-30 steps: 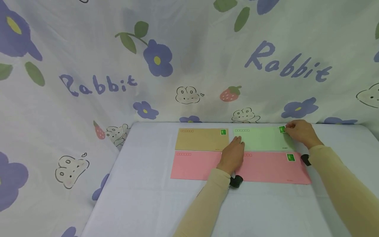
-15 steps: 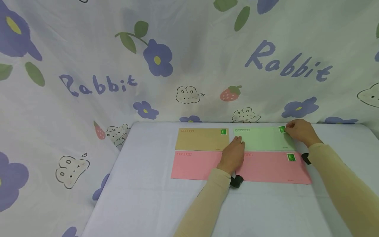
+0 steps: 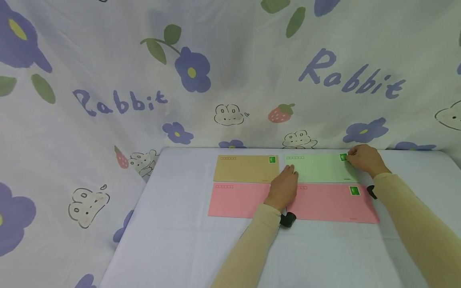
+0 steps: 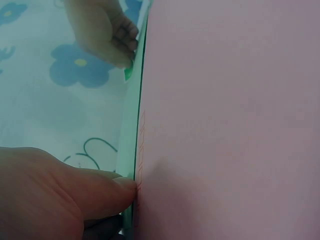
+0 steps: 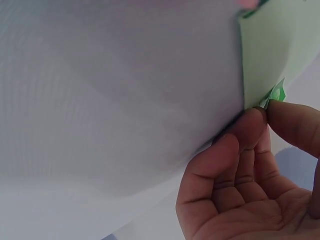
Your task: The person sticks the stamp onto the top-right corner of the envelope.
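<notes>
At the top right corner of the light green envelope (image 3: 320, 170), my right hand (image 3: 367, 161) pinches a small green stamp (image 3: 343, 157) between thumb and index finger. In the right wrist view that stamp (image 5: 278, 91) tilts up from the paper, its edge at the thumb tip; the other fingers curl loosely below. My left hand (image 3: 282, 188) rests over the left ends of the green envelope and the right pink envelope (image 3: 327, 204). The left wrist view shows its thumb (image 4: 122, 192) extended, the tip on the border between those two envelopes.
A brown envelope (image 3: 245, 170) with a green stamp (image 3: 272, 159) lies at back left. In front of it is another pink envelope (image 3: 234, 200), partly covered by my left hand. The right pink envelope bears a stamp (image 3: 354, 191). A printed curtain (image 3: 252, 72) hangs behind the white-covered table (image 3: 173, 240).
</notes>
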Demonstrator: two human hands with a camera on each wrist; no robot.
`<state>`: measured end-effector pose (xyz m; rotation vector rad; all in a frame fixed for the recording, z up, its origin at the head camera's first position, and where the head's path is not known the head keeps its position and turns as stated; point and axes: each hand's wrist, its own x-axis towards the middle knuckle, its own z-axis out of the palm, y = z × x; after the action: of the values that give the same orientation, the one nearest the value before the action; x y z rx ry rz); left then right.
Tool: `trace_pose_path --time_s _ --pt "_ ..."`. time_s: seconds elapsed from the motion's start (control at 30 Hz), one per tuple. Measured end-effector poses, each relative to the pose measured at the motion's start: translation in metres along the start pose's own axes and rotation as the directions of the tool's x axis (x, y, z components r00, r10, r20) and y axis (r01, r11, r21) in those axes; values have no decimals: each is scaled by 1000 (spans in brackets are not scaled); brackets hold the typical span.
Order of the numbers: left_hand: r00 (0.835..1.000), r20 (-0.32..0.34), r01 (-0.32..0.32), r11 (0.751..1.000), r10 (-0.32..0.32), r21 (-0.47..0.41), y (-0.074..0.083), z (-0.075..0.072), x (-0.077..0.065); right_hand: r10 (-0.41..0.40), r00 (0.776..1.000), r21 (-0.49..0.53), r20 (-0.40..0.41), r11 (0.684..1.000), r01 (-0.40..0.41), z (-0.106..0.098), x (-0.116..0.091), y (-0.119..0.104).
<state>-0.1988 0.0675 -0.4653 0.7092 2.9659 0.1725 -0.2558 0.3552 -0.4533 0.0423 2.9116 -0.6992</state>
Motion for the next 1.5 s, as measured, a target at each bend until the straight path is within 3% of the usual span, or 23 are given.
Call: trace_pose_path --time_s 0.4,1.5 --pt "1000 -3 -14 1000 14 27 2 -2 0 31 1000 -17 -4 999 -31 0 0 2" --pt "1000 3 -4 1000 4 13 0 -1 0 7 1000 8 17 1000 -7 -1 -2 -4"
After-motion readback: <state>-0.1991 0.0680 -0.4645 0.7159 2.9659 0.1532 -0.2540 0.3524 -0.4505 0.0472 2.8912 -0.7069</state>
